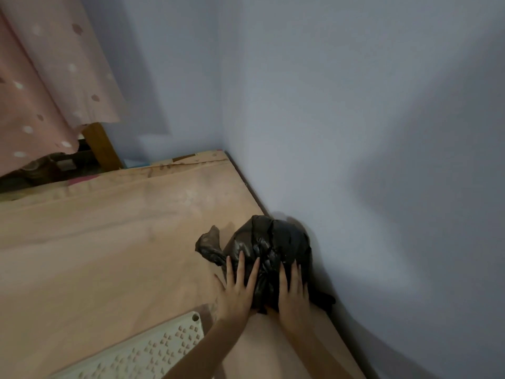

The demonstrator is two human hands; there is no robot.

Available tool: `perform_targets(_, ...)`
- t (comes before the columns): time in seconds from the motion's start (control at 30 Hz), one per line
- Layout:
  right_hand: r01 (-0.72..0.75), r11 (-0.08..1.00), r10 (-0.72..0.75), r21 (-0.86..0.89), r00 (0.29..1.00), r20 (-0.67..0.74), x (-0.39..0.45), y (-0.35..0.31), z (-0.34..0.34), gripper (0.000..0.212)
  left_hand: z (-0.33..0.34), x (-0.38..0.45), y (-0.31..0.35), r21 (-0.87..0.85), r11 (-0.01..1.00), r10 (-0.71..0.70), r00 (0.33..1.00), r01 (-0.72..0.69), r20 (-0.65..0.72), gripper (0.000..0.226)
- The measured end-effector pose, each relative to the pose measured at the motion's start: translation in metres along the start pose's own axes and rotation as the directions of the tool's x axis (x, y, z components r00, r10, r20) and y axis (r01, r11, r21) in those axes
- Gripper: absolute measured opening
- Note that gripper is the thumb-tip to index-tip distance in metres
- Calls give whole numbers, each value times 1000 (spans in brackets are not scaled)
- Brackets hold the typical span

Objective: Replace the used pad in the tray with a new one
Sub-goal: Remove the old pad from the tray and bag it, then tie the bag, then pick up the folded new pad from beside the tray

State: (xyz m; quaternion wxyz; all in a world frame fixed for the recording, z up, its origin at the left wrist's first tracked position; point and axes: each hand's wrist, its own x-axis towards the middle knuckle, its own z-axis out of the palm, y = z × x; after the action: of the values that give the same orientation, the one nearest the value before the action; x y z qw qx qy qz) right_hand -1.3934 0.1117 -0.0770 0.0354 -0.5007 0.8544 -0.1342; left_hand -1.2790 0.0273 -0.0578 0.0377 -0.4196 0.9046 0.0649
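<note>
A bulging black plastic bag (273, 242) sits on the tan floor against the grey wall. My left hand (237, 288) lies on the bag's left side with straight, spread fingers. On the bag's right side rests my right hand (292, 291), fingers also straight and flat on the plastic. A white perforated tray grid (153, 351) lies on the floor at the lower left, partly out of frame. No pad shows in view; what the bag holds is hidden.
The grey wall (355, 160) runs along the right and meets a second wall at the corner. A pink dotted curtain (49, 86) hangs at the upper left beside a wooden post (101, 146). Tan floor sheeting (109, 242) spreads to the left.
</note>
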Motion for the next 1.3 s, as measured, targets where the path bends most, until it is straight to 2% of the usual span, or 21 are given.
perform_targets(0.13, 14, 999, -13, -36, 999, 40, 33, -4, 0, 125, -5, 29, -4, 24, 997, -71, 997, 71, -6, 98)
perform_targets(0.2, 38, 997, -37, -60, 999, 24, 44, -6, 0, 128, -10, 38, -5, -2, 994, -110, 994, 110, -22, 116)
perform_targets(0.27, 43, 996, -42, -79, 999, 10, 48, -8, 0, 126, -10, 42, -5, -38, 987, -155, 988, 155, 20, 135)
perform_targets(0.33, 24, 995, -25, -93, 1000, -7, 42, -10, -1, 116, -9, 35, -7, -74, 981, -181, 983, 181, 6, 139)
perform_targets(0.4, -4, 996, -2, -90, 998, -70, 30, -12, -1, 97, -9, 22, -11, -21, 982, -187, 982, 186, -27, 130)
perform_targets(0.5, -8, 999, 5, -35, 995, -103, 4, -31, -7, 72, -10, -5, -15, 44, 980, -198, 978, 196, 59, 106)
perform_targets(0.53, 26, 999, -29, -31, 995, -96, -4, -41, -10, 63, -11, -12, -15, 33, 979, -201, 979, 199, 47, 98)
perform_targets(0.63, 257, 966, -258, -33, 965, -50, -22, -73, -15, 42, -18, -31, -17, 72, 984, -171, 982, 166, 76, 73)
perform_targets(0.7, 285, 959, -284, -3, 957, 53, -22, -87, -16, 44, -22, -37, -23, 108, 982, -166, 980, 154, 111, 63)
perform_targets(0.77, 243, 970, -242, 5, 963, 121, -30, -97, -20, 49, -28, -52, -34, 108, 980, -180, 977, 167, 118, 58)
perform_targets(0.87, 240, 969, -216, -61, 940, 264, -42, -103, -27, 59, -32, -74, -55, 90, 975, -213, 968, 202, 130, 54)
perform_targets(0.93, 236, 968, -193, -88, 920, 341, -48, -111, -29, 56, -33, -92, -69, 84, 976, -209, 968, 199, 141, 52)
perform_targets(1.13, 282, 954, -216, -102, 884, 415, -79, -166, -30, 54, -38, -153, -113, -8, 970, -238, 963, 241, 123, 51)
perform_targets(1.3, 376, 923, -303, -86, 844, 443, -110, -228, -29, 52, -37, -204, -159, -47, 941, -331, 940, 335, 83, 49)
